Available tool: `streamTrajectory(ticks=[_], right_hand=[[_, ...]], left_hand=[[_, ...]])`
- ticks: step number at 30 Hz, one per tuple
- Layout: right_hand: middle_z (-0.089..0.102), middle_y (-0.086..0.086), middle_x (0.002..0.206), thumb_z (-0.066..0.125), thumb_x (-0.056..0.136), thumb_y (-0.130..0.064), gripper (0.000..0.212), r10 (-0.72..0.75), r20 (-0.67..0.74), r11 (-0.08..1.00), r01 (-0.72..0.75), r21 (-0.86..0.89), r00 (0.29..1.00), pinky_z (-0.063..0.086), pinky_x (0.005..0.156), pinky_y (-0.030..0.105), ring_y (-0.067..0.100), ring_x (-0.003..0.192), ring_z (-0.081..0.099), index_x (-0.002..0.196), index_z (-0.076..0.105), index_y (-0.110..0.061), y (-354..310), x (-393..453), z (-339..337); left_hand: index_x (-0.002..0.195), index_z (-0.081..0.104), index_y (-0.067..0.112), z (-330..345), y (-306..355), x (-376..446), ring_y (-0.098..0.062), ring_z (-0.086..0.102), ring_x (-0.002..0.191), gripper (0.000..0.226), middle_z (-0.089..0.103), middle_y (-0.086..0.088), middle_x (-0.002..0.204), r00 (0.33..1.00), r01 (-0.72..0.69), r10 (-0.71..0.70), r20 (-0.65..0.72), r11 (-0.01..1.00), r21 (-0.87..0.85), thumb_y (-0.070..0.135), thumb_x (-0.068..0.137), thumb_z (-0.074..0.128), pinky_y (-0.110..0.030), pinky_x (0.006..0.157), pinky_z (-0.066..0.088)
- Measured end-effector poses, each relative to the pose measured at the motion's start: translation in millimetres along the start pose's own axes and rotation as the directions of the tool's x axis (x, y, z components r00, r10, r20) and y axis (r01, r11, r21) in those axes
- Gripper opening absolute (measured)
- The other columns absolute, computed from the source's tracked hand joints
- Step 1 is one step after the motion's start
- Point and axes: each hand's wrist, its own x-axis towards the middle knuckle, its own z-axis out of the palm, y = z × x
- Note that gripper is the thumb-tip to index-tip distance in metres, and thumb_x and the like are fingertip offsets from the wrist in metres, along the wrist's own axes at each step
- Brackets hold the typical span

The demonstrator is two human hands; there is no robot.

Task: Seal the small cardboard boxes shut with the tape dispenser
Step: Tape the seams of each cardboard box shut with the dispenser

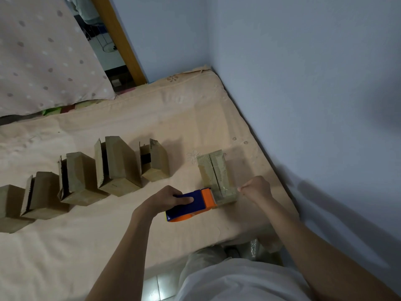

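Head camera looks down at a bed (pixel 195 118). Low in the centre, our left hand (pixel 167 197) grips the blue and orange tape dispenser (pixel 191 204), its orange end against the near end of a closed cardboard box (pixel 216 179). Our right hand (pixel 257 187), fingers curled together, sits just right of that box; whether it pinches tape we cannot tell. Five more boxes (pixel 117 164) line up toward the left edge.

boxes (pixel 117 164) left of dispenser (pixel 191 205)
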Motion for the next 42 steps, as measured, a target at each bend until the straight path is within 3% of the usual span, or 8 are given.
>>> streamTrajectory(ticks=[8,10,13,18,26,29,32,42], right_hand=[[0.076,0.012,0.095,0.069,0.091,-0.026,0.024,-0.067,0.01,0.997,0.068,-0.039,0.998,0.039,0.065,0.022,0.026,0.097,0.069,0.096,0.079,-0.005,9,-1,10],[0.07,0.016,0.076,0.066,0.093,-0.024,0.029,-0.08,0.006,0.994,0.08,-0.072,0.997,0.037,0.055,0.027,0.028,0.082,0.069,0.081,0.074,0.001,9,-2,12],[0.049,0.005,0.056,0.061,0.097,-0.022,0.044,-0.076,-0.027,0.989,0.072,-0.131,0.997,0.033,0.048,0.025,0.023,0.059,0.054,0.056,0.049,-0.009,10,-4,21],[0.058,0.009,0.093,0.063,0.095,-0.025,0.021,-0.058,-0.022,0.981,0.053,-0.185,0.998,0.036,0.065,0.027,0.029,0.087,0.057,0.096,0.054,-0.006,3,-5,20],[0.045,0.0,0.062,0.059,0.089,-0.009,0.033,-0.142,-0.127,0.985,0.127,-0.121,0.982,0.034,0.053,0.027,0.027,0.069,0.05,0.063,0.041,-0.015,-10,-8,30],[0.055,-0.001,0.085,0.077,0.086,-0.029,0.029,-0.18,-0.059,0.978,0.172,-0.121,0.982,0.039,0.055,0.024,0.021,0.081,0.058,0.088,0.054,-0.012,-21,-19,39],[0.056,0.008,0.108,0.085,0.076,-0.036,0.056,-0.173,-0.09,0.975,0.158,-0.157,0.981,0.05,0.07,0.031,0.026,0.099,0.061,0.111,0.051,-0.008,-21,-20,48],[0.061,0.011,0.109,0.09,0.071,-0.032,0.056,-0.142,-0.098,0.986,0.132,-0.098,0.985,0.05,0.07,0.033,0.028,0.099,0.062,0.106,0.054,-0.006,-14,-7,51]], left_hand=[[0.094,0.069,0.022,6,-2,2,-0.017,0.07,0.088,0.035,0.074,0.002,0.092,1.0,0.014,-0.014,0.008,1.0,0.003,0.057,0.087,0.067,-0.026,0.073,0.051],[0.095,0.07,0.022,6,-3,3,-0.017,0.07,0.089,0.036,0.074,0.002,0.093,1.0,0.019,-0.019,0.004,1.0,0.001,0.057,0.087,0.067,-0.027,0.074,0.051],[0.096,0.07,0.021,7,-4,4,-0.018,0.07,0.09,0.038,0.075,0.001,0.094,1.0,0.025,-0.025,0.004,1.0,0.008,0.058,0.086,0.067,-0.028,0.075,0.051],[0.096,0.071,0.018,6,-7,4,-0.022,0.07,0.092,0.044,0.075,-0.002,0.094,0.999,0.031,-0.031,-0.006,0.999,0.008,0.061,0.084,0.068,-0.03,0.076,0.051],[0.098,0.071,0.018,9,-6,4,-0.02,0.07,0.091,0.046,0.075,-0.001,0.095,1.0,0.027,-0.027,-0.007,1.0,0.005,0.061,0.084,0.068,-0.031,0.077,0.053],[0.1,0.071,0.015,8,-8,5,-0.022,0.07,0.092,0.052,0.075,-0.003,0.095,0.999,0.031,-0.031,-0.008,0.999,0.016,0.064,0.082,0.068,-0.034,0.08,0.054],[0.101,0.071,0.014,8,-7,5,-0.022,0.07,0.093,0.054,0.075,-0.003,0.095,0.999,0.035,-0.035,-0.012,0.999,0.028,0.064,0.083,0.067,-0.036,0.082,0.056],[0.086,0.069,0.022,5,-1,-5,-0.015,0.068,0.08,0.038,0.071,0.007,0.079,1.0,0.0,0.001,-0.02,1.0,0.023,0.06,0.085,0.067,-0.022,0.067,0.048]])
